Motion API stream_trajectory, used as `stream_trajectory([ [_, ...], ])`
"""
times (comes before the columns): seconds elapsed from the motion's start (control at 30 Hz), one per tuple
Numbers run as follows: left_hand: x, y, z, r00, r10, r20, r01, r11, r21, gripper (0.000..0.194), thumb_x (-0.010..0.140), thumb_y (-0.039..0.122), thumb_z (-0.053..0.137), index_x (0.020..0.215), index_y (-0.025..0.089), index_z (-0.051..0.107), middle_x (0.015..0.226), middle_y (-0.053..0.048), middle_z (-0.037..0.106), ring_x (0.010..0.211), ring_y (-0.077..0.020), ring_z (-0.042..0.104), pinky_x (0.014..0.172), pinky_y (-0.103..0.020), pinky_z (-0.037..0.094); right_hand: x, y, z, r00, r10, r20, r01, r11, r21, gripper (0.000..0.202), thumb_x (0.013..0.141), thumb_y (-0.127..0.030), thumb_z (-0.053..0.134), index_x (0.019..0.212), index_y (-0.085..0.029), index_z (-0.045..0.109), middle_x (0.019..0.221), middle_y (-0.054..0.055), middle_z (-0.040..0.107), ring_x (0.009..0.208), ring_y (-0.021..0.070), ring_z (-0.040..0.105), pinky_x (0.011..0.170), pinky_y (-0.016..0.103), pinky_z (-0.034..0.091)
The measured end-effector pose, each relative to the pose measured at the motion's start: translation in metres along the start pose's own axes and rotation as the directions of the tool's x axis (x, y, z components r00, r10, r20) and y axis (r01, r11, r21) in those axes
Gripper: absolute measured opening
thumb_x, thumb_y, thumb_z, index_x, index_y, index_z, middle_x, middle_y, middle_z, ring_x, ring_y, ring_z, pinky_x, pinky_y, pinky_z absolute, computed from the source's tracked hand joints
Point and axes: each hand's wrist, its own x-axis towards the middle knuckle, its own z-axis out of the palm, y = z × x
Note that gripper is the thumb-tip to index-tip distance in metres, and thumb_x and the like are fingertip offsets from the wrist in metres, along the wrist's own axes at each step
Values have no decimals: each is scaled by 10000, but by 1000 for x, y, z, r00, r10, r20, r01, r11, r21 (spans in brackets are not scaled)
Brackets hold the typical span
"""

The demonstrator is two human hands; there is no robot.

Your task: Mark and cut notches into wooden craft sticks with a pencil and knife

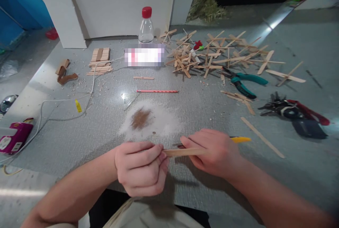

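My left hand (143, 168) is closed, pinching one end of a wooden craft stick (185, 151) between thumb and fingertips. My right hand (212, 150) wraps round a tool with a yellow handle (242, 139), which looks like a utility knife. Its thin dark blade points left, just behind the stick, and the grip hides most of it. The stick's other end lies against my right hand. On the table beyond my hands is a patch of white powder (166, 120) with a brown dust pile (141, 118) on it.
Crossed craft sticks (209, 53) lie heaped at the back right, near teal pliers (243, 83) and a key bunch (283, 108). A pink pencil (159, 91), stacked sticks (99, 58), a red-capped bottle (146, 30) and a white cable (66, 100) occupy the middle and left.
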Motion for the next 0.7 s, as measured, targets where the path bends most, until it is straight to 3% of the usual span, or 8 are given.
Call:
stream_trajectory([
  [0.13, -3, -6, -3, 998, 25, 53, -27, 999, 39, 326, 813, 25, 699, 565, 232, 658, 654, 41, 717, 730, -169, 769, 522, -209, 641, -1, 3, -1, 1000, 7, -9, -7, 1000, 12, 180, 950, -160, 550, 785, -184, 618, 583, -7, 532, 555, 144, 466, 561, 321, 299],
  [0.3, -3, -5, -2, 999, 17, 44, -20, 998, 63, 336, 833, 55, 674, 570, 264, 654, 677, 78, 727, 763, -136, 768, 529, -181, 631, -4, 4, -2, 1000, 19, -22, -19, 1000, 13, 145, 946, -141, 520, 941, -154, 665, 609, 0, 579, 546, 144, 479, 558, 317, 320],
  [0.7, -5, -2, -3, 996, 10, 89, -14, 999, 52, 259, 845, 93, 676, 648, 259, 704, 774, 39, 763, 855, -166, 772, 578, -212, 649, -5, 1, -1, 999, 32, -39, -31, 999, 28, 92, 938, -147, 550, 968, -149, 637, 612, -13, 556, 541, 147, 482, 553, 311, 323],
])
